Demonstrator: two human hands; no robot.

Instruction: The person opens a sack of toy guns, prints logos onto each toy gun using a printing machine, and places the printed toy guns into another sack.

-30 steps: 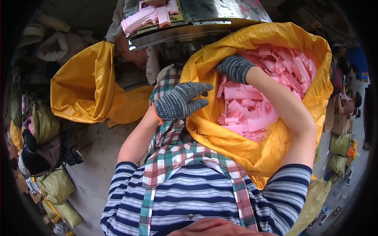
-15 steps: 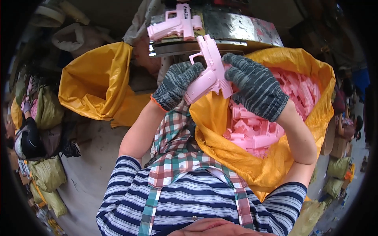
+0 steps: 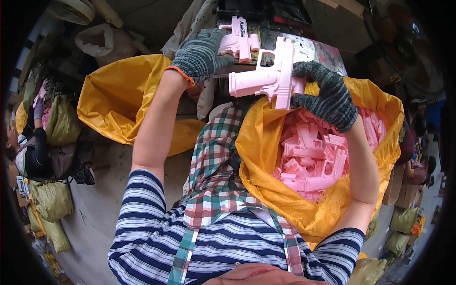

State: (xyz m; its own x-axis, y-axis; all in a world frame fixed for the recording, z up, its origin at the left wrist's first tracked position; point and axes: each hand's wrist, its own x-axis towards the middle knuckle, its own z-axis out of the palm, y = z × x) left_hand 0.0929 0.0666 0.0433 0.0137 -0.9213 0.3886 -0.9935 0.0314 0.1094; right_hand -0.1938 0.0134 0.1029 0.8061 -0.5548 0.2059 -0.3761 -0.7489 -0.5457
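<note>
Both my hands wear grey-black knitted gloves. My left hand is closed round the grip of a pink toy pistol with dark print on its side, lying at the metal-topped work stand. Slightly nearer, my right hand pinches the small round part on the side of a second pink toy pistol, its muzzle pointing away from me. No print shows on this second one. Beneath my right hand, a yellow woven sack holds many loose pink toy pistols.
Another yellow sack gapes at the left, with a white sack behind it. A fan stands far left. A co-worker sits among green sacks at the left edge. Cartons and more sacks line the right.
My left hand has let go of the nearer toy pistol and reached up-left to the printed one. My right hand has moved right, and its pistol has turned.
</note>
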